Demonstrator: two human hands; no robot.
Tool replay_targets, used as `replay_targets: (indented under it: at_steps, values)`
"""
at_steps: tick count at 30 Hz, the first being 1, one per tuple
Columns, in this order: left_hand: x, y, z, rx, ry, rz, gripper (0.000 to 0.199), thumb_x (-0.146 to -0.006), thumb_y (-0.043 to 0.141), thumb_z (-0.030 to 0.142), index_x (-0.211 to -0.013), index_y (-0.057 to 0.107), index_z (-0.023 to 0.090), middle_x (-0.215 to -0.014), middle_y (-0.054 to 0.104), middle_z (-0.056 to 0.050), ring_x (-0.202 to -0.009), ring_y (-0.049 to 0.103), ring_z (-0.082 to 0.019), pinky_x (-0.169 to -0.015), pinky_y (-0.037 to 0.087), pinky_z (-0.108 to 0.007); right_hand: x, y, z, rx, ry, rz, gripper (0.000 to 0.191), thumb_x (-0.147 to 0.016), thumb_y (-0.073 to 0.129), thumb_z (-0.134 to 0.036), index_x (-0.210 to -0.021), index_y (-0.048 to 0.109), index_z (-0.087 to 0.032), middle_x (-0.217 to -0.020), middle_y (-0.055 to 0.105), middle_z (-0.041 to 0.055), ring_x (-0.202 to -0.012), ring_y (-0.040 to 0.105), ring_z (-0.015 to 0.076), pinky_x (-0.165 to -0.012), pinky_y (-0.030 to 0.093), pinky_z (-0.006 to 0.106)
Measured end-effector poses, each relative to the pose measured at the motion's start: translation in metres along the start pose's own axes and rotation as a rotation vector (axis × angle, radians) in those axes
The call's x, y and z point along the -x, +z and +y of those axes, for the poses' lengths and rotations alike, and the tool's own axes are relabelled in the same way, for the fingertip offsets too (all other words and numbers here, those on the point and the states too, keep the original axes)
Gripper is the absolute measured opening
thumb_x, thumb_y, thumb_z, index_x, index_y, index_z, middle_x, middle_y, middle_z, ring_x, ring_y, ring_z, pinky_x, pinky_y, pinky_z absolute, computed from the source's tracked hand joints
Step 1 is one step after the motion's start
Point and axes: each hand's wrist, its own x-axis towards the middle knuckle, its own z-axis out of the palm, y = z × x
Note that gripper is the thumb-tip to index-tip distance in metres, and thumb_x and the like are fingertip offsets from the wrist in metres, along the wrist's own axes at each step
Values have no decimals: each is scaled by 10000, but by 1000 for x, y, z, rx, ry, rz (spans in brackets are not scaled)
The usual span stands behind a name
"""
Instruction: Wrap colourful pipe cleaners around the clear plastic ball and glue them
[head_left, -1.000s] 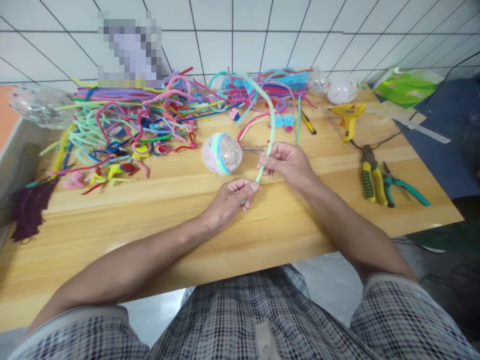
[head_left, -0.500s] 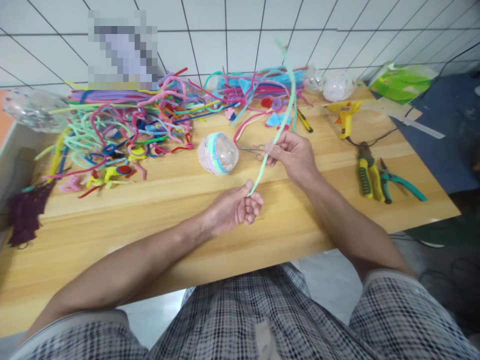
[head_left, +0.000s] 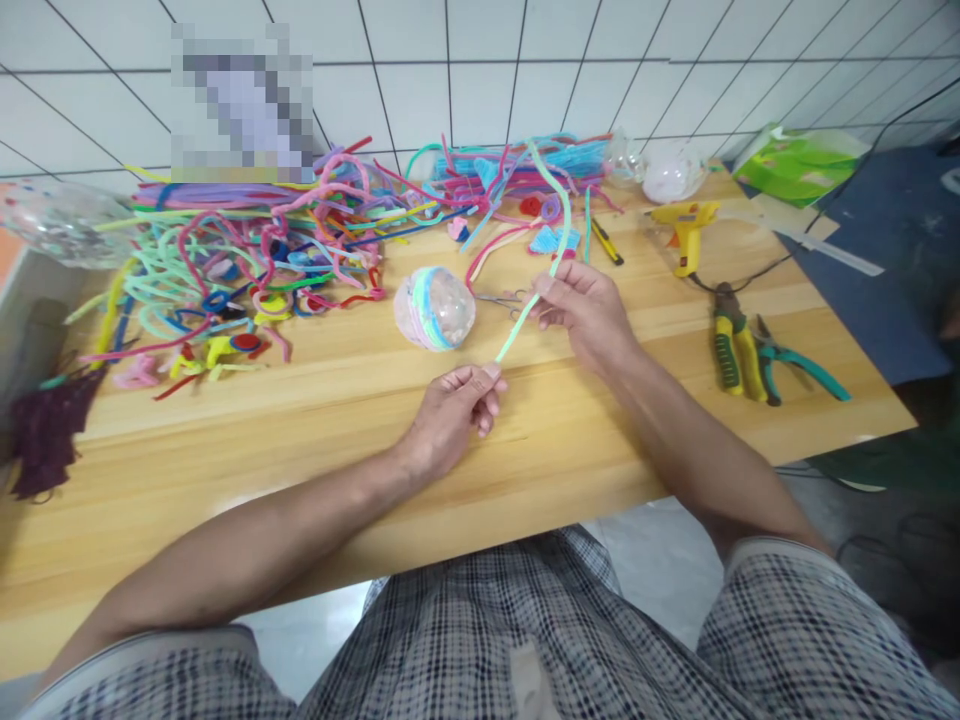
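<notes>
A pale green pipe cleaner point(head_left: 564, 220) runs between my two hands above the table. My left hand point(head_left: 459, 408) pinches its near end between thumb and fingers. Farther along, my right hand point(head_left: 581, 308) grips the stem, and the free end curves up and away to the left. Just beyond my left hand sits a clear plastic ball point(head_left: 435, 308), its left part wrapped in pink, blue and green bands. Small scissors point(head_left: 504, 299) lie beside the ball, partly hidden behind my right hand.
Many coloured pipe cleaners point(head_left: 247, 250) are heaped at the back left. A yellow glue gun point(head_left: 686, 232), yellow-green pliers point(head_left: 731, 345), teal-handled pliers point(head_left: 806, 370) and a yellow cutter knife point(head_left: 606, 242) lie at the right. A dark purple tassel point(head_left: 49, 430) hangs over the left side.
The free end of the pipe cleaner has swung down and left. My left hand has turned, its thumb now on top, and shifted slightly left. My right hand has barely moved.
</notes>
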Motion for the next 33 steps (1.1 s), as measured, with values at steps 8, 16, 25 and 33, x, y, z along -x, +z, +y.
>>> replay_targets:
  at_steps: [8,16,25,33]
  values:
    - [-5,-9,-5,-24,74,-68,480,-976,945,554,-1176,806,142,-1074,854,-99,-813,809,-187,-722,686,-301,2,1,-5,-24,61,-91,533,-706,1100,-546,-748,675,-226,-756,808,1,-593,673,101,-544,547,217]
    - [-6,-7,6,193,-140,-294,264,-1094,859,385,-1162,831,131,-1012,881,-110,-830,846,-180,-780,697,-262,19,24,2,-88,137,-212,529,-643,1122,-566,-821,792,-193,-736,823,-1,-549,632,83,-509,493,197]
    - [0,10,13,199,-202,-66,463,-1164,761,334,-748,724,135,-556,546,46,-472,513,-61,-514,469,-158,24,30,10,-103,138,-268,538,-682,1115,-590,-837,799,-182,-766,841,17,-575,685,95,-529,542,191]
    - [2,6,5,12,-68,-22,484,-1031,874,599,-899,702,166,-699,661,27,-539,591,-85,-546,466,-203,23,30,8,-29,91,-195,562,-666,1109,-630,-826,782,-202,-775,842,16,-579,698,108,-566,598,221]
